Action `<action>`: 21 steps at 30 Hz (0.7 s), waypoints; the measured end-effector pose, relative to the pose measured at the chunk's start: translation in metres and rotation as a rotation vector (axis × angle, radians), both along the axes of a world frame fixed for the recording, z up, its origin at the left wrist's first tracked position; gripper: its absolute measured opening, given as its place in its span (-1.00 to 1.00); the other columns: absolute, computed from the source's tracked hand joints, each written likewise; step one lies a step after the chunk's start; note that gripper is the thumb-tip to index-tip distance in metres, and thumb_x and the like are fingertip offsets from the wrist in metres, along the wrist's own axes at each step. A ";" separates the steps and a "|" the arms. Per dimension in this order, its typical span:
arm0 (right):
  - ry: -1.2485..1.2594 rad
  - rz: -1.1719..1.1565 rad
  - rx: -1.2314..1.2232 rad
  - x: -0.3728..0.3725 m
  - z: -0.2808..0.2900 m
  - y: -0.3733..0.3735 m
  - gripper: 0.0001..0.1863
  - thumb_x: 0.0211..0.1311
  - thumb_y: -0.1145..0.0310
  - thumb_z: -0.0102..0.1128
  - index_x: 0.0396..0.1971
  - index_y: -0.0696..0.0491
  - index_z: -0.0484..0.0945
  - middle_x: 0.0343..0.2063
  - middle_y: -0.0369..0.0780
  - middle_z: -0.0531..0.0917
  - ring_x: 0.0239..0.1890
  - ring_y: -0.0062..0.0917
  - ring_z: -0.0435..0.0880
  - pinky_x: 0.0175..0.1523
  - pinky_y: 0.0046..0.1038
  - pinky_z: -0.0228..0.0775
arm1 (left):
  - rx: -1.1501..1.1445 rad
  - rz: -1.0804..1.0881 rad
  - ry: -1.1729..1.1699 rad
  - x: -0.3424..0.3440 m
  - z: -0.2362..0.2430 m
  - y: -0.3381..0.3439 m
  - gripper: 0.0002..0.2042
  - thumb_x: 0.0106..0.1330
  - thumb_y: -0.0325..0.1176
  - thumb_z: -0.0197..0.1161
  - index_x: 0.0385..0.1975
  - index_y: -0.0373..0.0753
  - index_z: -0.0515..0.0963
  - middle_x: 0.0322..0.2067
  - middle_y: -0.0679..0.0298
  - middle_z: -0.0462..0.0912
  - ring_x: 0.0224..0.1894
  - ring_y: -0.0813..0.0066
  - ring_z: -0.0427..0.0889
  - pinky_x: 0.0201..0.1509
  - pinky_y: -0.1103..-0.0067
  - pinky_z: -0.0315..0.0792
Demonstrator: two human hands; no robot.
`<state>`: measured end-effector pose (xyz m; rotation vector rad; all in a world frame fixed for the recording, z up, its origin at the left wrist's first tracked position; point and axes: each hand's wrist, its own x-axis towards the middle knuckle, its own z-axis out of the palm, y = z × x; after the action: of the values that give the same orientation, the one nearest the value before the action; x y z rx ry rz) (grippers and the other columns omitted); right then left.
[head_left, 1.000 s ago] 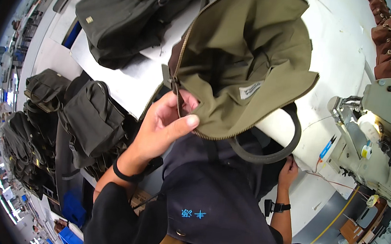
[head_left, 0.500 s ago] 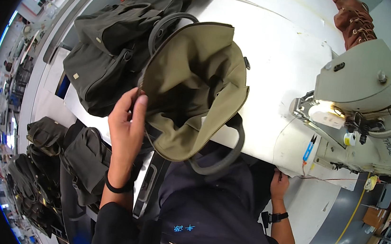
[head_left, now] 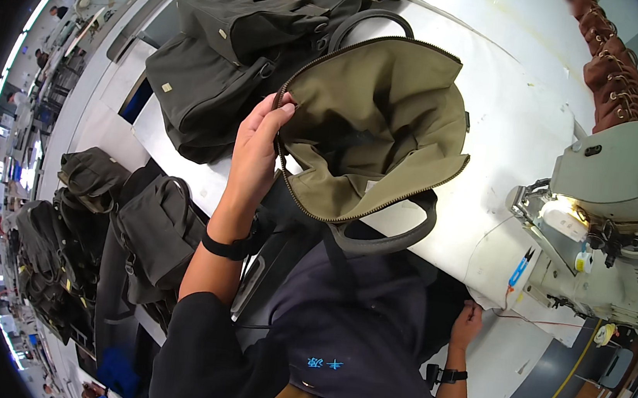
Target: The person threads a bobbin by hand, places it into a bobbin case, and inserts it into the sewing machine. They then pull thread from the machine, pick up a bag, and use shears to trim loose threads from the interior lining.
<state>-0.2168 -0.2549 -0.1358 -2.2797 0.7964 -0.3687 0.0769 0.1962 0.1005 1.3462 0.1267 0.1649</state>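
Note:
An olive-lined bag [head_left: 391, 105] gapes with its zippered mouth toward me, at the near edge of the white table. My left hand [head_left: 262, 132] pinches the left side of that zippered rim between thumb and fingers. A dark carrying handle [head_left: 393, 238] hangs from the near side of the bag; a second handle [head_left: 369, 22] arches up behind it. My right hand [head_left: 467, 323] is low at the table's front edge, beside dark cloth. Its fingers are curled in, and what they hold, if anything, is hidden.
A sewing machine [head_left: 614, 199] with its lamp lit stands at the right, blue thread snips [head_left: 520, 268] beside it. Dark bags [head_left: 216, 64] are piled on the table at the left; more bags [head_left: 156, 228] lie lower left. A brown laced sleeve [head_left: 612, 74] rises behind the machine.
The view has turned: things at the left sit higher, the machine lower and farther right. My left hand keeps its pinch on the bag's rim. The right hand stays by the table edge.

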 end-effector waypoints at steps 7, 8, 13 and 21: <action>0.018 -0.017 -0.049 -0.030 -0.007 -0.010 -0.80 0.40 0.31 0.11 -0.28 0.14 0.61 -0.52 -0.26 0.61 -0.50 -0.62 0.53 -0.31 -0.51 0.39 | 0.094 -0.060 -0.149 0.004 0.000 0.002 -0.72 0.41 -0.27 0.29 -0.04 -0.35 0.60 -0.26 0.48 0.60 -0.21 0.81 0.46 -0.09 0.76 0.33; 0.031 -0.026 -0.072 -0.036 -0.008 -0.011 -0.81 0.40 0.32 0.11 -0.27 0.13 0.60 -0.53 -0.28 0.59 -0.50 -0.63 0.51 -0.32 -0.52 0.37 | 0.127 -0.033 -0.165 0.006 0.000 0.002 -0.71 0.41 -0.27 0.29 -0.03 -0.36 0.59 -0.29 0.49 0.59 -0.26 0.81 0.45 -0.14 0.77 0.33; 0.005 -0.050 -0.024 -0.063 -0.009 -0.006 -0.84 0.39 0.35 0.12 -0.25 0.13 0.58 -0.55 -0.36 0.51 -0.53 -0.68 0.43 -0.35 -0.57 0.32 | 0.231 0.062 -0.313 0.031 0.000 0.002 -0.73 0.44 -0.24 0.25 -0.19 -0.39 0.64 -0.40 0.45 0.60 -0.37 0.79 0.45 -0.27 0.77 0.32; 0.191 0.055 0.396 -0.066 0.055 0.026 -0.80 0.42 0.34 0.13 -0.15 0.15 0.61 -0.53 -0.35 0.56 -0.52 -0.75 0.50 -0.41 -0.67 0.37 | -0.258 -0.151 -0.249 0.022 -0.016 0.012 -0.70 0.49 -0.19 0.18 -0.41 -0.29 0.60 -0.43 0.46 0.56 -0.35 0.79 0.44 -0.22 0.73 0.31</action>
<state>-0.2828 -0.2293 -0.0804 -1.9756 0.8169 0.0345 0.0985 0.2085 0.0842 1.0632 -0.1590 0.1812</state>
